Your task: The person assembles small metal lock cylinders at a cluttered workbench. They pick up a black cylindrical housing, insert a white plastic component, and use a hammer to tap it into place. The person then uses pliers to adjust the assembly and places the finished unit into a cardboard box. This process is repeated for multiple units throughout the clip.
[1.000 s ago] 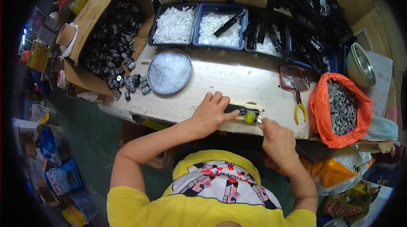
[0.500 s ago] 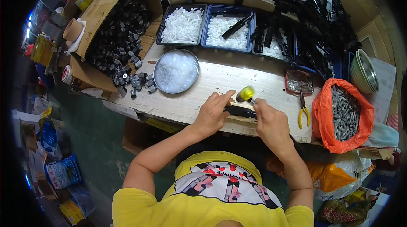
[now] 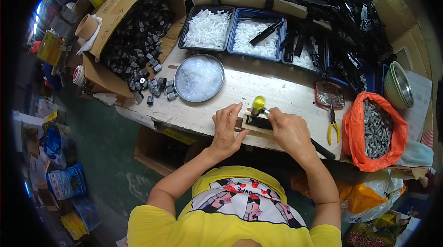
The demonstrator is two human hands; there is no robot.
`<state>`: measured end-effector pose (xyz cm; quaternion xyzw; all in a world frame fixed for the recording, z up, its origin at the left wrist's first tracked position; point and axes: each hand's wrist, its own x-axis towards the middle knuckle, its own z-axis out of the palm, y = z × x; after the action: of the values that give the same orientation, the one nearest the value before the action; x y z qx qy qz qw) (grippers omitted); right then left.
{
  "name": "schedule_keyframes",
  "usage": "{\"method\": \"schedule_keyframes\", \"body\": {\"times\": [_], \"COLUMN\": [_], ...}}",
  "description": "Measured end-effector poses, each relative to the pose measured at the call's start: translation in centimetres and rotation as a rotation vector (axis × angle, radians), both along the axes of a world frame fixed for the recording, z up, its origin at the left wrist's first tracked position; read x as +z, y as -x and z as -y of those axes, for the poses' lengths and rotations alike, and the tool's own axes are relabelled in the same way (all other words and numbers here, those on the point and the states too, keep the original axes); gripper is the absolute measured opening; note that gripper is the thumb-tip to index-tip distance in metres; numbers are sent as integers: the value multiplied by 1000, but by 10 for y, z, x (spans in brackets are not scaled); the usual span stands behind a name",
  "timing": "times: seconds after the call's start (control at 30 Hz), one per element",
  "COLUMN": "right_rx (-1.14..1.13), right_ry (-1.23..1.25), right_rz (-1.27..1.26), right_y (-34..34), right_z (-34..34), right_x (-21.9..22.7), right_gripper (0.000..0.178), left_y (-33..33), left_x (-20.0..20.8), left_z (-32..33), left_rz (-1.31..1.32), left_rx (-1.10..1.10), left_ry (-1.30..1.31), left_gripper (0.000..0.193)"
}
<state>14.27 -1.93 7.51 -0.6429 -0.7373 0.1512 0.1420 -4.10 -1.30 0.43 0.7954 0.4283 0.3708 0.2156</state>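
My right hand (image 3: 290, 131) is closed around a hammer whose yellow-faced head (image 3: 259, 103) hangs over a small wooden block (image 3: 258, 127). Out from under that hand, toward the lower right, the hammer's black handle (image 3: 324, 149) shows. A dark part lies in the block's recess, mostly hidden by the hammer and my hand. My left hand (image 3: 226, 131) is open at the block's left end, fingers stretched up and apart and the thumb by the block's edge. Beyond it stands a round metal dish (image 3: 199, 98) of translucent whitish material.
A cardboard box (image 3: 115, 14) spills black and metal nuts at left. Blue trays (image 3: 230, 46) of small white pieces stand behind. At right are yellow-handled pliers (image 3: 333, 132), a red-rimmed clear box (image 3: 330, 105) and an orange bag (image 3: 353, 141) of grey metal parts. Black parts heap up at the back.
The fingers of my left hand have come off the black part and spread out. The hammer head sits slightly farther left over the block. The whole view has shifted a little.
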Motion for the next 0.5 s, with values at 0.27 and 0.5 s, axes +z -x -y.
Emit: {"method": "schedule_keyframes", "body": {"times": [0.27, 0.5], "right_rx": [-277, -346], "right_ry": [-271, -436], "right_rz": [159, 139], "right_y": [-49, -101], "right_z": [22, 39], "right_x": [-33, -61], "right_gripper": [14, 20], "left_y": [-27, -48], "left_x": [12, 10], "left_z": [-9, -24], "left_rz": [-65, -56], "left_rx": [-169, -397], "left_ry": [-52, -69], "left_gripper": [66, 49]}}
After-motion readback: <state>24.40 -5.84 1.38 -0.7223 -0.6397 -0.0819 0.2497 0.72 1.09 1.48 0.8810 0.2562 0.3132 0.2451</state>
